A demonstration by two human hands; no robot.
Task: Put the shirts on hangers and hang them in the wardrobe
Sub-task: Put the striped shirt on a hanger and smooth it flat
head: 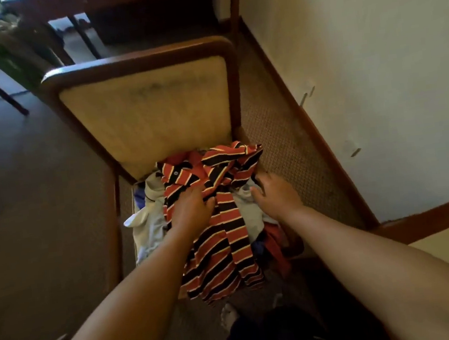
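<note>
A red, black and yellow striped polo shirt [220, 243] lies on top of a heap of clothes [150, 220] on a chair seat, its hem hanging over the front edge. My left hand [191, 207] grips the striped shirt near its chest, fingers curled into the fabric. My right hand [273, 195] reaches to the shirt's right side over pale grey cloth, fingers loosely bent; whether it holds any fabric is not clear. No hanger or wardrobe is in view.
The chair [144, 117] has a dark wooden frame and a yellow padded back. A white wall [372, 55] with a brown skirting board runs on the right. A dark table [120, 2] stands behind the chair. Brown carpet [41, 218] spreads to the left.
</note>
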